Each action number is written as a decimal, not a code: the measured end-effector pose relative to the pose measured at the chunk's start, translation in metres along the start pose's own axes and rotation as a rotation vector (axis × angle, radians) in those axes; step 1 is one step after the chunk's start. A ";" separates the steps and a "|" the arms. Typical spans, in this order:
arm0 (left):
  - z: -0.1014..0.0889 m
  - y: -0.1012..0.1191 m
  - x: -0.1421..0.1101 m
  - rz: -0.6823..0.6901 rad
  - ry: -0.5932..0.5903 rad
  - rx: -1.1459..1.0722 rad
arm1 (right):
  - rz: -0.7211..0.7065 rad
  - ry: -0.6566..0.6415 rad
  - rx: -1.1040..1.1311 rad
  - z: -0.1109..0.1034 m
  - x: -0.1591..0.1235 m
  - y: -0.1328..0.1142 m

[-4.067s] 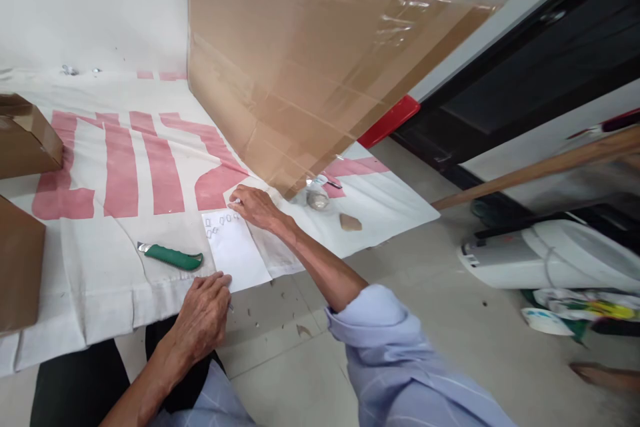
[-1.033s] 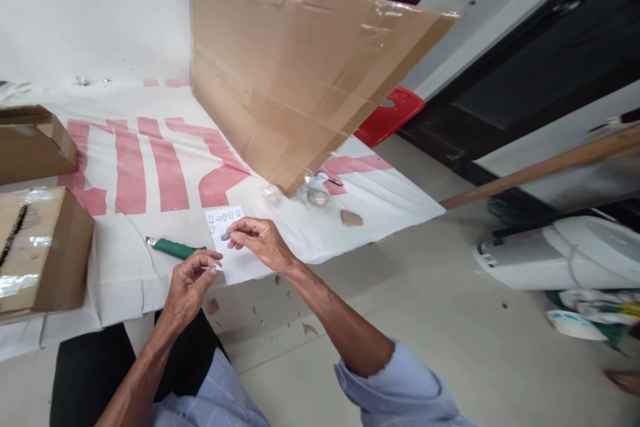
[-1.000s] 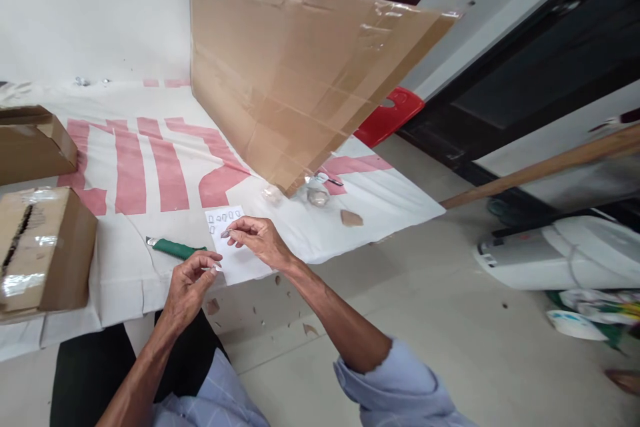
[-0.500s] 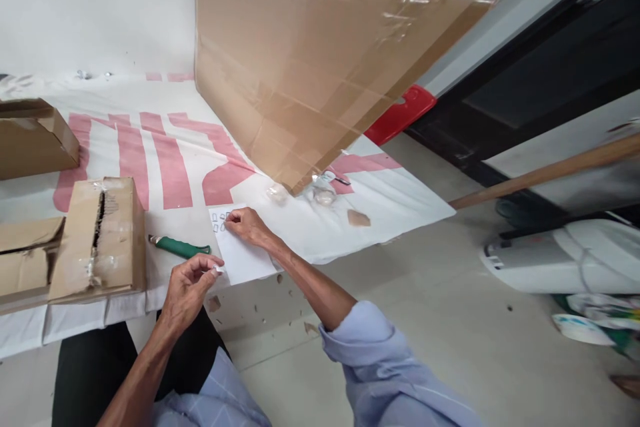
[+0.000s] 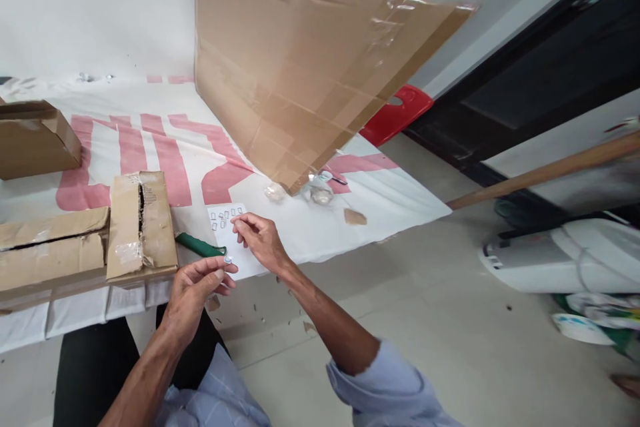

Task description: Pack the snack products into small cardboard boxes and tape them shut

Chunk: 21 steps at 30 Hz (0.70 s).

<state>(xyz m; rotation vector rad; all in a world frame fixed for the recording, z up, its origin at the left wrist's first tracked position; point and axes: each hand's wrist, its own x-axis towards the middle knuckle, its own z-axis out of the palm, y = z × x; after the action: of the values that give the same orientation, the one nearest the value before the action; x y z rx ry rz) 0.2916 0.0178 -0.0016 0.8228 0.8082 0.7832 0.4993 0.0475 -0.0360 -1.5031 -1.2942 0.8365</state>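
One small pale piece (image 5: 228,259) is held at the fingertips of the left hand (image 5: 196,287); the right hand (image 5: 263,241), fingers nearly together, its hold unclear, hovers just beside seven small outlined pieces (image 5: 227,215) on one white sheet (image 5: 245,267).

The left hand (image 5: 197,283) pinches a small piece (image 5: 228,259) beside a green utility knife (image 5: 200,245); the right hand (image 5: 261,240) hovers over white paper (image 5: 227,239).

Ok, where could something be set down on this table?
White cloth lies bare right of the flat brown cardboard scrap and, printed red, between the tall cardboard sheet and rear cardboard box. Crowded: around the green-handled cutter, white paper and left hand.
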 end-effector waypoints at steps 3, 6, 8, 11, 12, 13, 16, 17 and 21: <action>0.002 -0.001 0.001 0.020 0.019 -0.020 | 0.002 -0.146 0.229 -0.007 -0.027 -0.019; 0.002 0.000 0.003 0.047 0.026 0.034 | -0.076 -0.219 0.202 -0.008 -0.042 -0.037; 0.004 0.001 0.003 0.068 0.042 0.086 | -0.134 -0.221 0.170 -0.007 -0.046 -0.045; 0.007 0.002 0.002 0.096 0.093 0.169 | -0.166 -0.219 0.151 -0.004 -0.046 -0.049; 0.008 0.002 0.001 0.103 0.111 0.191 | -0.159 -0.220 0.158 -0.004 -0.046 -0.048; 0.009 0.001 0.002 0.109 0.125 0.207 | -0.146 -0.222 0.173 -0.003 -0.046 -0.048; 0.012 0.000 0.003 0.135 0.141 0.211 | -0.097 -0.216 0.241 -0.001 -0.048 -0.046; 0.012 -0.001 0.004 0.139 0.138 0.207 | -0.077 -0.210 0.264 0.000 -0.049 -0.045; 0.012 -0.004 0.008 0.141 0.109 0.211 | 0.015 -0.198 0.345 0.004 -0.054 -0.039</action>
<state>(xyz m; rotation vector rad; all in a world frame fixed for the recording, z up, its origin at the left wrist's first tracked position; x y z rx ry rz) 0.3059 0.0189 -0.0019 1.0403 0.9487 0.8837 0.4717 -0.0050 -0.0052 -1.1805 -1.2061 1.1769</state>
